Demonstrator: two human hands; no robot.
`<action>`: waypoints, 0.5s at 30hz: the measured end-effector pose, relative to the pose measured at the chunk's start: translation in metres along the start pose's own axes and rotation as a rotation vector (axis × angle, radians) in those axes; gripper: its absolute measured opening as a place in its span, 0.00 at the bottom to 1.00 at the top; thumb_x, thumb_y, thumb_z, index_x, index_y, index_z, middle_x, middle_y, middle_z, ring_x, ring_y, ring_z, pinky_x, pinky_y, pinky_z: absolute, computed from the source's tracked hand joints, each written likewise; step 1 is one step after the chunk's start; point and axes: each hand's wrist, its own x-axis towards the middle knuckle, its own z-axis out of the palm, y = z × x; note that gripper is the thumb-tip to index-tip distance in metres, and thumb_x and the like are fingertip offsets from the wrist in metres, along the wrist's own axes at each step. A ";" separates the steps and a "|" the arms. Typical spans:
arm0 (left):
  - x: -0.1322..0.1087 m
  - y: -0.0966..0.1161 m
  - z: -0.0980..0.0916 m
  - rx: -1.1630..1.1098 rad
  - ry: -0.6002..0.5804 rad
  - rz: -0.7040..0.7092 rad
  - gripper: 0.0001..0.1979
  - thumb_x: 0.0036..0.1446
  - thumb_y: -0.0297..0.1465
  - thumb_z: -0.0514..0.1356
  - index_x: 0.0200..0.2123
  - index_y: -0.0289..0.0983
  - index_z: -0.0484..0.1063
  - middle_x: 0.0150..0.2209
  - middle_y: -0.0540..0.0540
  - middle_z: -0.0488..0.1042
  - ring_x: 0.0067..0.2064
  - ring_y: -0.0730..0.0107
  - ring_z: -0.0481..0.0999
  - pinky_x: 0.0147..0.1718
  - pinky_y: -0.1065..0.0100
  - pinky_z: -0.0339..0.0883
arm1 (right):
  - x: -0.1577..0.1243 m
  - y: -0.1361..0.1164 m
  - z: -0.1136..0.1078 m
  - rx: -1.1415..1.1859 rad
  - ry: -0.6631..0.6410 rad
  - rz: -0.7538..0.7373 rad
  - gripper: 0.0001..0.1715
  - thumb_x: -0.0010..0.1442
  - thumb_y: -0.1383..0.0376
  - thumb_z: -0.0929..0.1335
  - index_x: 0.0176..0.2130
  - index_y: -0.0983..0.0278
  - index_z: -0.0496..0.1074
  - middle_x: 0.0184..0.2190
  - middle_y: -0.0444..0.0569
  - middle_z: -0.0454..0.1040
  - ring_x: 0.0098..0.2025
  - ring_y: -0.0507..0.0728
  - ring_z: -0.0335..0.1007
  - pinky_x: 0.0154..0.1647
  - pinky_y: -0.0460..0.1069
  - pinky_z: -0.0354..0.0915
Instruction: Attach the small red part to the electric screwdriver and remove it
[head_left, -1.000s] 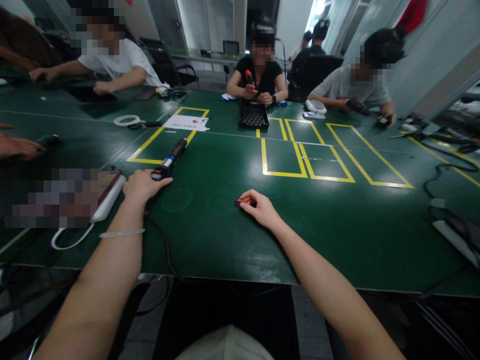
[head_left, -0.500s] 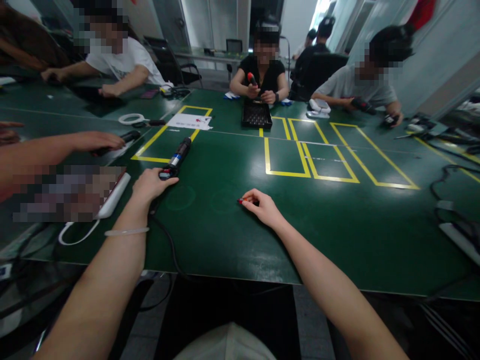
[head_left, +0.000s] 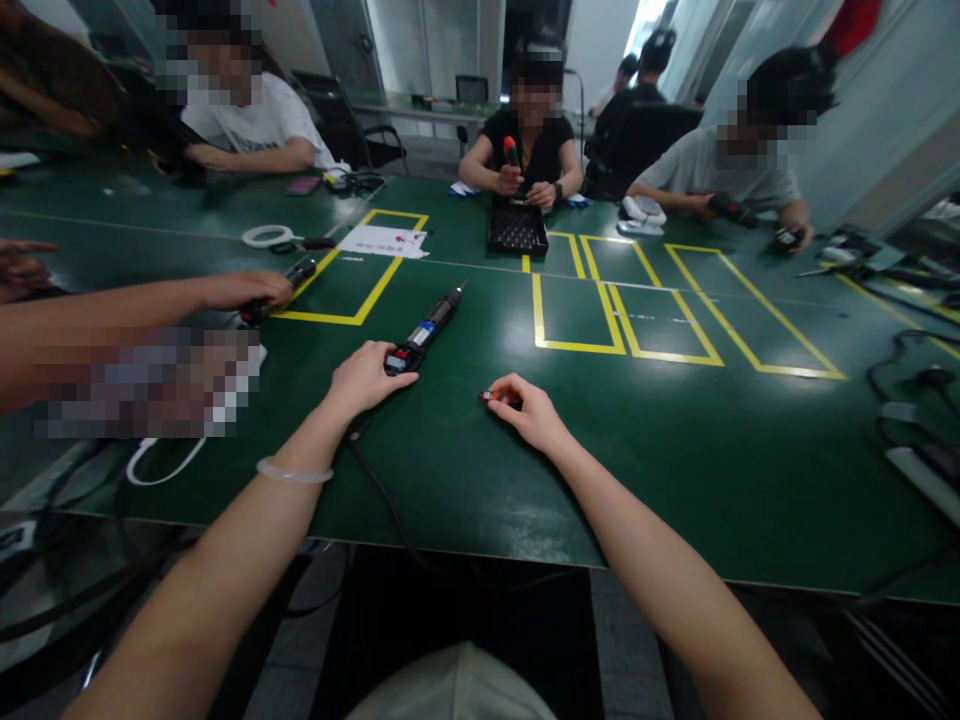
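Observation:
My left hand [head_left: 367, 380] is closed around the rear end of a black electric screwdriver [head_left: 429, 328], whose thin bit points away from me and to the right. A dark cord [head_left: 382, 490] trails from its back end toward the table's near edge. To the right, my right hand [head_left: 529, 412] pinches a small red piece [head_left: 487, 397] between thumb and fingertips, just above the table or resting on it; I cannot tell which. The piece is too small to name, and the fingers partly cover it.
Yellow tape outlines [head_left: 577, 348] mark the green table [head_left: 465, 480]. Across from me a person works over a black tray [head_left: 517, 232]. At the left, a co-worker's hand [head_left: 251, 290] holds a dark tool. A white sheet [head_left: 382, 241] lies near a white ring-shaped object [head_left: 268, 237].
My left hand has moved right with the screwdriver, closer to my right hand, which stays nearly in place. The co-worker's hand at the left has also shifted right with its tool.

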 end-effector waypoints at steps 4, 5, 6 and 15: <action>-0.007 0.026 0.007 -0.029 -0.016 0.161 0.36 0.55 0.56 0.60 0.57 0.35 0.69 0.52 0.37 0.72 0.52 0.49 0.74 0.46 0.59 0.67 | 0.001 0.002 0.000 -0.039 0.054 -0.029 0.08 0.58 0.62 0.71 0.39 0.62 0.73 0.34 0.45 0.71 0.33 0.53 0.66 0.39 0.49 0.63; -0.009 0.032 0.009 -0.038 -0.020 0.197 0.36 0.55 0.55 0.60 0.57 0.35 0.69 0.51 0.37 0.73 0.51 0.49 0.74 0.46 0.60 0.66 | 0.001 0.002 0.001 -0.035 0.055 -0.025 0.08 0.58 0.63 0.71 0.39 0.62 0.72 0.33 0.44 0.71 0.32 0.53 0.66 0.39 0.49 0.63; -0.011 0.038 0.010 -0.044 -0.027 0.228 0.35 0.55 0.55 0.60 0.57 0.35 0.69 0.51 0.37 0.73 0.51 0.49 0.74 0.45 0.60 0.66 | 0.001 0.003 0.001 -0.030 0.051 -0.021 0.08 0.58 0.63 0.71 0.39 0.62 0.72 0.33 0.44 0.71 0.32 0.52 0.66 0.39 0.49 0.63; -0.035 0.086 0.012 -0.050 -0.101 0.378 0.31 0.56 0.49 0.63 0.57 0.37 0.69 0.52 0.40 0.73 0.50 0.52 0.75 0.44 0.61 0.67 | -0.002 -0.004 0.004 -0.207 0.024 -0.121 0.07 0.61 0.65 0.70 0.41 0.62 0.70 0.37 0.45 0.73 0.33 0.52 0.68 0.39 0.49 0.63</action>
